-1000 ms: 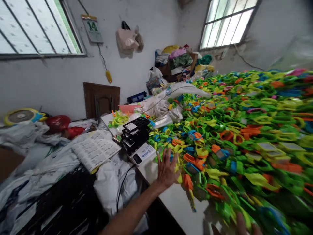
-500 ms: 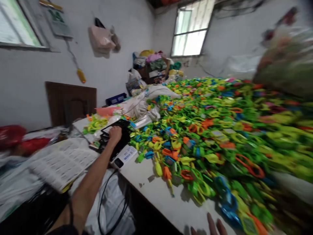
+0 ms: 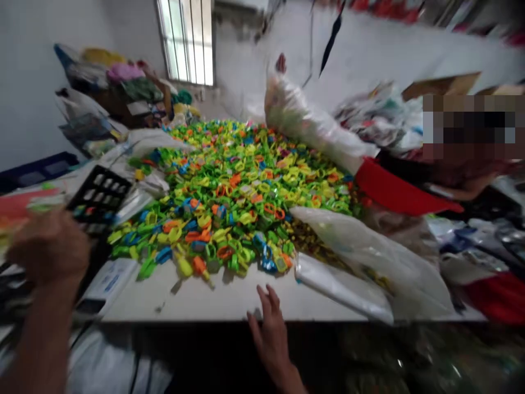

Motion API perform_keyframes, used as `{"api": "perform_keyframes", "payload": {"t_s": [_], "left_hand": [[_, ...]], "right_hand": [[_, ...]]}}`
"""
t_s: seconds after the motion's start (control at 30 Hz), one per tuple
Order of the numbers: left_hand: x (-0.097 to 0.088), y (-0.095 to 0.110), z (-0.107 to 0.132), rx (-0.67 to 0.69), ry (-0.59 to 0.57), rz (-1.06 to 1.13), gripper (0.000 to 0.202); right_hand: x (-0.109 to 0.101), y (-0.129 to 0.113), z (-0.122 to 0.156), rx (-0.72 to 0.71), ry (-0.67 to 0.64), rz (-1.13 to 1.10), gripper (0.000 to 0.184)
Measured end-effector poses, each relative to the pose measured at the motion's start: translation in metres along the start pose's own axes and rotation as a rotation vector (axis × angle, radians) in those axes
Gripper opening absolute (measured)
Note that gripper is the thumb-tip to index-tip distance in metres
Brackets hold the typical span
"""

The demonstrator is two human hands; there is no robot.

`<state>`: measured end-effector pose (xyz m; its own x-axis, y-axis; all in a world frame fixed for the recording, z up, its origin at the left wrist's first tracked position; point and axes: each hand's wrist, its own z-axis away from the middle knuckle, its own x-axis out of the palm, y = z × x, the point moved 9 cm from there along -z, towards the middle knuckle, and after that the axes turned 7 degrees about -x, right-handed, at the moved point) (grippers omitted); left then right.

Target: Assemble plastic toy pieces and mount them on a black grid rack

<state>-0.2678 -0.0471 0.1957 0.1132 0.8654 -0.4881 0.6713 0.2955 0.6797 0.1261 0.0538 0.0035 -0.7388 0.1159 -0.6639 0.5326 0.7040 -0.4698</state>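
Note:
At the left, my left hand (image 3: 49, 249) is closed on a black plastic tray with rectangular openings (image 3: 100, 191), which is tilted up above the table. Small coloured bits show through or behind its openings. My right hand (image 3: 268, 331) is held over the front edge of the white table (image 3: 233, 306), fingers apart, with nothing in it. Beyond it spreads a large heap of colourful plastic toy watches (image 3: 229, 202), mostly green and yellow with some orange and blue. A white box-shaped device with a label (image 3: 110, 279) lies under the tray, near my left wrist.
A clear plastic bag (image 3: 369, 257) of small yellowish pieces lies right of the heap. Behind it are a red sheet (image 3: 402, 191) and a large filled bag (image 3: 303, 109). Another person's arm (image 3: 471, 189) is at the far right. A blue crate (image 3: 39, 169) stands left.
The view has swung to the right. My left hand has lifted the black tray from the stack by the device and brought it nearer. More of my right hand now shows.

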Motion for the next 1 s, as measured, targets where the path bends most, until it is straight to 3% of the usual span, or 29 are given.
{"api": "perform_keyframes", "payload": {"t_s": [0.07, 0.1, 0.23, 0.33, 0.43, 0.57, 0.67, 0.73, 0.8, 0.87, 1.0], "left_hand": [[-0.004, -0.005, 0.047, -0.17, 0.132, -0.115, 0.039], [0.005, -0.012, 0.075, -0.291, 0.113, -0.101, 0.039], [0.095, -0.046, 0.206, -0.851, -0.303, 0.403, 0.055], [0.141, -0.049, 0.262, -0.935, -0.464, 0.517, 0.062], [0.162, -0.049, 0.279, -0.875, -0.564, 0.487, 0.061], [0.174, -0.035, 0.285, -0.705, -0.706, 0.331, 0.053], [0.174, -0.011, 0.277, -0.412, -0.716, 0.074, 0.04], [0.177, 0.005, 0.273, -0.233, -0.731, -0.147, 0.036], [0.184, 0.016, 0.271, -0.105, -0.761, -0.342, 0.031], [0.188, 0.024, 0.265, 0.01, -0.728, -0.433, 0.025], [0.19, 0.039, 0.254, 0.26, -0.559, -0.327, 0.029]], "right_hand": [[0.001, 0.002, -0.002, 0.092, -0.081, -0.106, 0.046], [0.003, 0.006, -0.002, 0.144, -0.114, -0.157, 0.044], [0.008, 0.04, 0.001, 0.371, -0.19, -0.332, 0.04], [0.009, 0.068, -0.011, 0.465, -0.214, -0.384, 0.038], [0.001, 0.093, -0.044, 0.428, -0.162, -0.325, 0.039], [-0.023, 0.132, -0.087, 0.394, -0.043, -0.053, 0.042], [-0.018, 0.152, -0.102, 0.415, -0.192, 0.076, 0.041], [-0.006, 0.152, -0.103, 0.417, -0.292, 0.062, 0.047], [0.004, 0.142, -0.095, 0.45, -0.298, -0.032, 0.058], [0.015, 0.129, -0.075, 0.58, -0.26, -0.261, 0.066], [0.034, 0.103, -0.026, 0.889, -0.145, -0.883, 0.073]]}}
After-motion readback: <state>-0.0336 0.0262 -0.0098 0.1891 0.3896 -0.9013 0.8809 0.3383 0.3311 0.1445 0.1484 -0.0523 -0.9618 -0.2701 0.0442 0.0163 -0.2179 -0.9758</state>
